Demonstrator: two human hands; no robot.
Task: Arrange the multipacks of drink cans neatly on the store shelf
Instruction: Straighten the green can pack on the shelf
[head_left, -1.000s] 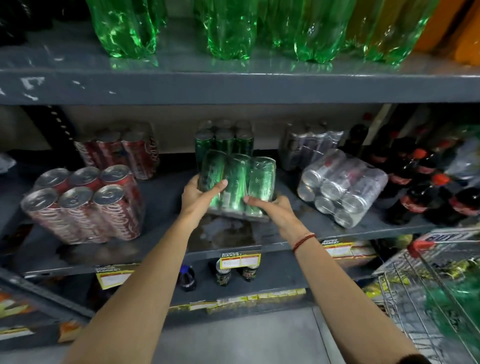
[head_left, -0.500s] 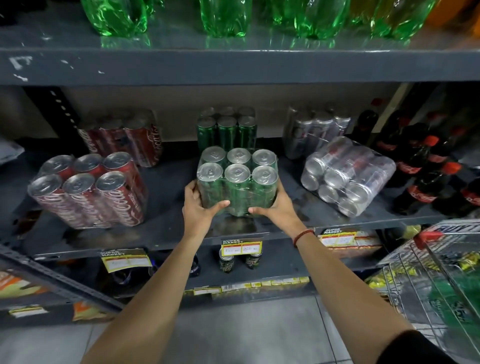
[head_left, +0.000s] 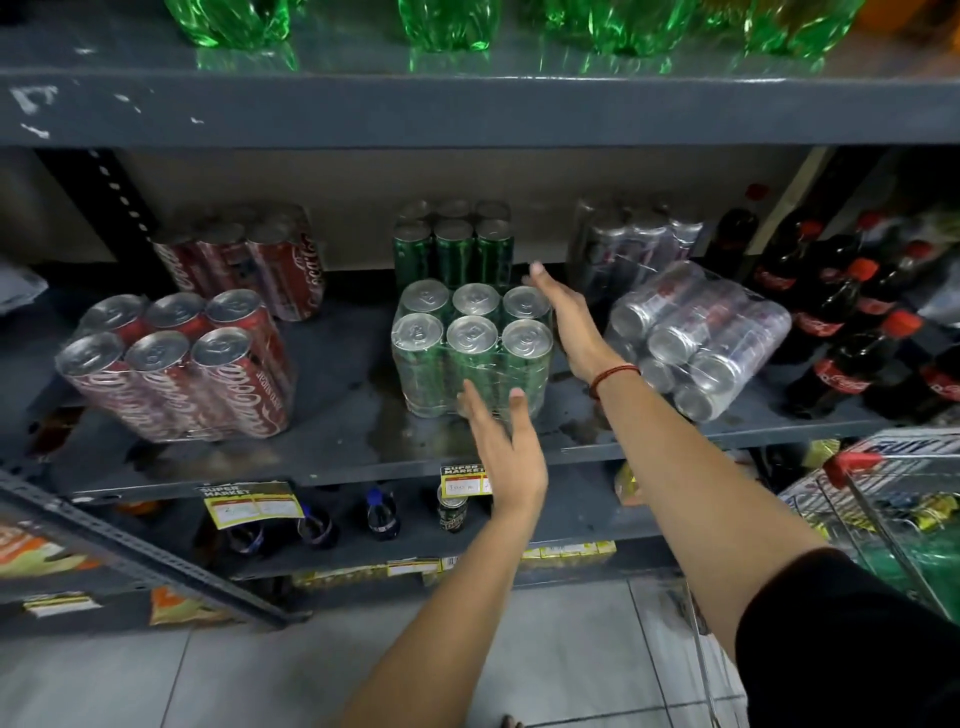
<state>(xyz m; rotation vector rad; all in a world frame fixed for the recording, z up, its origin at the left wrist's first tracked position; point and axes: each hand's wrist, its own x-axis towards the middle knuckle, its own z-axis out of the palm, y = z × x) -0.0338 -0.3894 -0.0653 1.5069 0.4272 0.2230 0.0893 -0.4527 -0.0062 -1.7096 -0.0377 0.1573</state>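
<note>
Shrink-wrapped six-pack of green drink cans (head_left: 470, 345) standing upright mid-way along the grey metal shelf (head_left: 332, 441), in front of a second green pack (head_left: 454, 244). Left hand (head_left: 506, 447) flat against its front, fingers spread, gripping nothing. Right hand (head_left: 569, 322) flat beside its right side, fingers straight, empty.

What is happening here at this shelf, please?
A person is tidying shrink-wrapped multipacks of drink cans on a grey metal shelf. The green six-pack of cans stands upright at the shelf front, in front of another green pack. The left hand is open at its front face, and the right hand is open along its right side. Neither hand grips it. The silver six-pack of cans to the right lies tipped on its side.
</note>
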